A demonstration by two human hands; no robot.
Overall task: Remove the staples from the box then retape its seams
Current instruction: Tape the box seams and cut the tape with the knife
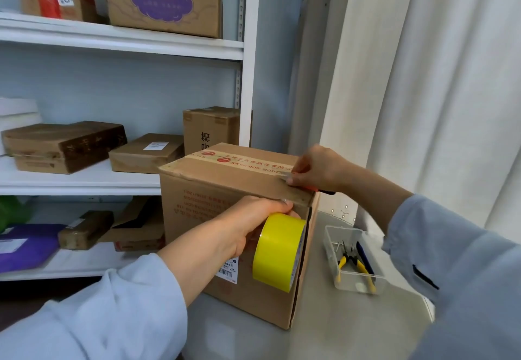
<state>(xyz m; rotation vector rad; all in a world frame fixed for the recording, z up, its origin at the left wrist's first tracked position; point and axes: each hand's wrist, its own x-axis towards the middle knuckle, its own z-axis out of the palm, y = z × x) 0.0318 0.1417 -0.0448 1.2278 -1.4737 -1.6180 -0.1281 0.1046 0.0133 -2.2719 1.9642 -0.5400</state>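
Note:
A brown cardboard box stands on a grey table, with a strip of red-printed tape along its top seam. My left hand grips a yellow tape roll and holds it against the box's near face, just under the top edge. At the box's top right edge, my right hand curls round a utility knife with an orange and black handle. Its blade lies flat on the top by the printed tape. I see no staples from here.
A clear plastic tray with yellow-handled pliers sits on the table right of the box. White shelving behind and to the left holds several cardboard parcels. A white curtain hangs at the right.

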